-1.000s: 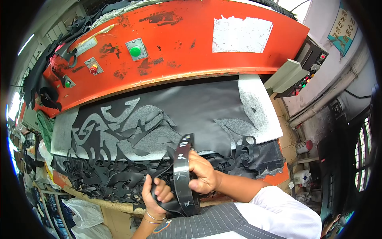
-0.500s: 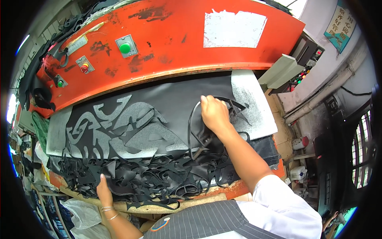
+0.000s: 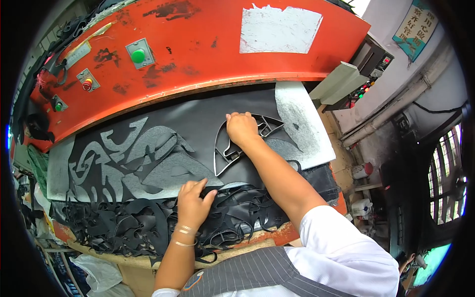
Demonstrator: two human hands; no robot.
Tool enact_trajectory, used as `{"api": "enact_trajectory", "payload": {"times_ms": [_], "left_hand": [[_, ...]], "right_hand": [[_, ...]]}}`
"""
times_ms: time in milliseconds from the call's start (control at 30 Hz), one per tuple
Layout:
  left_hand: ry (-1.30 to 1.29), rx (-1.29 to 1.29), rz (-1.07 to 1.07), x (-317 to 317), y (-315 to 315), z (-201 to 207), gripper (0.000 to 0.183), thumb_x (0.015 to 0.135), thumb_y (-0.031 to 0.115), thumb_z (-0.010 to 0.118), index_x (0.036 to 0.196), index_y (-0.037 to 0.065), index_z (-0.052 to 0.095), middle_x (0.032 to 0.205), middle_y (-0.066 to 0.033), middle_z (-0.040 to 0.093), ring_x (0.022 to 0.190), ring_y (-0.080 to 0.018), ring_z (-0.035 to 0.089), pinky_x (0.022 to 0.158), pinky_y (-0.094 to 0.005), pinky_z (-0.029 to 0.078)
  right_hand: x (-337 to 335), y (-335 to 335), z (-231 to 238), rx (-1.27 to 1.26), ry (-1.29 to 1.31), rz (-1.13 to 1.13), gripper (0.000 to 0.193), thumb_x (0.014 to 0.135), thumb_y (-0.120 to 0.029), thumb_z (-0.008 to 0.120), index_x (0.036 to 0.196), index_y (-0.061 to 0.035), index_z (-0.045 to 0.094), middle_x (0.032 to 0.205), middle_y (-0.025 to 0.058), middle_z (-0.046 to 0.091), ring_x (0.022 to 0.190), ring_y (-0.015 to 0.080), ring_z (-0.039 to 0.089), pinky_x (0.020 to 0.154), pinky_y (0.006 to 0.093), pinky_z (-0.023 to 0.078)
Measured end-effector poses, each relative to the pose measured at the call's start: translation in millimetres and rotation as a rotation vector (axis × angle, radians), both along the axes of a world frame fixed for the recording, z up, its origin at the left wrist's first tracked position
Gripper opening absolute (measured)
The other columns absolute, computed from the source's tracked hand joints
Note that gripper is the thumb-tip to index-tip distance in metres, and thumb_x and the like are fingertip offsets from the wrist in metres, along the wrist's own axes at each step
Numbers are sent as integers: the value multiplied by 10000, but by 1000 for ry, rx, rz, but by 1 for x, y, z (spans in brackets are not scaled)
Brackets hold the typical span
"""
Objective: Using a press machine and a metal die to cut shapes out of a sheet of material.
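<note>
My right hand [image 3: 242, 127] is closed on the upper part of a curved, wedge-shaped metal cutting die [image 3: 229, 158] with inner braces. The die rests flat or nearly so on a smooth black sheet of leather-like material [image 3: 198, 111]. Beneath the sheet lies a pale cutting board [image 3: 311, 141], which shows through cut-out shapes to the left and beside the die. My left hand [image 3: 193, 202] hovers over the front edge of the board with fingers apart and nothing in them. Below it is a heap of black offcuts [image 3: 133, 222].
An orange press beam [image 3: 198, 54] spans the far side, with a green button [image 3: 138, 56] and a red button [image 3: 87, 84] on its face. A control box [image 3: 368, 69] stands at the right. Clear plastic bags [image 3: 99, 272] lie at the lower left.
The die has gone from tilted up in my right hand to lying on the black sheet, slightly left. My left hand has moved right and forward from the offcuts to the board's front edge.
</note>
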State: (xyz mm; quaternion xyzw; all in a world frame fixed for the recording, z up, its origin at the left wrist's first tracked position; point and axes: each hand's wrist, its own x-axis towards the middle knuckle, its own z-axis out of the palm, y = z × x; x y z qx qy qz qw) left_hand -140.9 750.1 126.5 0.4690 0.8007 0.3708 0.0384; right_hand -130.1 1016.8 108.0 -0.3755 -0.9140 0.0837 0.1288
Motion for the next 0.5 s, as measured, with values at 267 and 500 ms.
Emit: {"api": "enact_trajectory", "payload": {"times_ms": [267, 500], "left_hand": [[193, -23, 114, 11, 38, -40, 307, 752, 212, 770, 1014, 61, 717, 818, -38, 576, 825, -233, 526, 777, -372, 378], [230, 41, 162, 10, 48, -45, 164, 761, 147, 770, 906, 76, 739, 723, -12, 537, 758, -210, 500, 741, -351, 362]], "right_hand": [[61, 50, 26, -79, 445, 179, 342, 923, -364, 568, 964, -41, 672, 1036, 158, 662, 1031, 362, 561, 883, 445, 431], [165, 95, -7, -381, 440, 127, 533, 803, -348, 742, 1235, -64, 615, 1219, 193, 598, 1203, 347, 501, 1037, 401, 367]]}}
